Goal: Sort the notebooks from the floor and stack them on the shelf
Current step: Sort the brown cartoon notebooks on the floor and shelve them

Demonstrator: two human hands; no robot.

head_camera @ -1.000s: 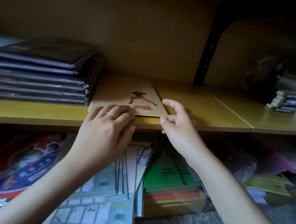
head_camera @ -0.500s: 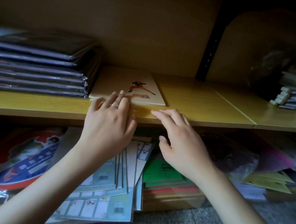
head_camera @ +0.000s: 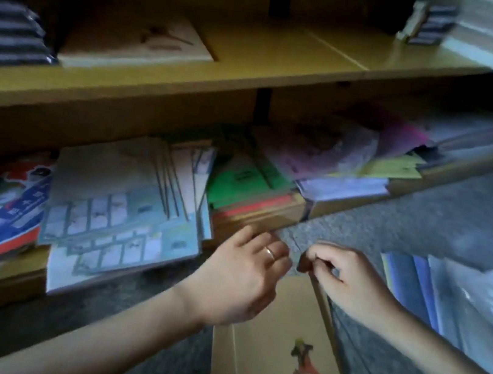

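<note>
We are looking down at the floor (head_camera: 425, 220) in front of the shelf (head_camera: 256, 69). At 6 o'clock lies a tan notebook (head_camera: 278, 329) with a small printed figure on its cover. It tops a thin pile of the same kind, whose edges show along its left and right sides.

Our right hand (head_camera: 349, 279), at 4 o'clock, has its fingers (head_camera: 319, 257) curled tightly together and pinched on the far right corner of that tan notebook. Our left hand (head_camera: 240, 282), just left of centre at 6 o'clock, lies over the notebook's far left corner. A ring (head_camera: 270, 252) is on one finger. Its fingers are bent and close together, but we cannot tell whether they grip the cover or only rest above it.

A second tan notebook (head_camera: 139, 39) lies flat on the shelf at 11 o'clock, just beside a dark stack (head_camera: 6, 32) at 10 o'clock. A small stack (head_camera: 429, 22) stands on the shelf at 1 o'clock.

Under the shelf, pale printed sheets (head_camera: 121, 203) spread at 8 o'clock, with green notebooks (head_camera: 246, 180) beside them near the centre. At 3 o'clock a pile of blue covers in clear plastic (head_camera: 446, 300) lies on the floor, near our right wrist.
</note>
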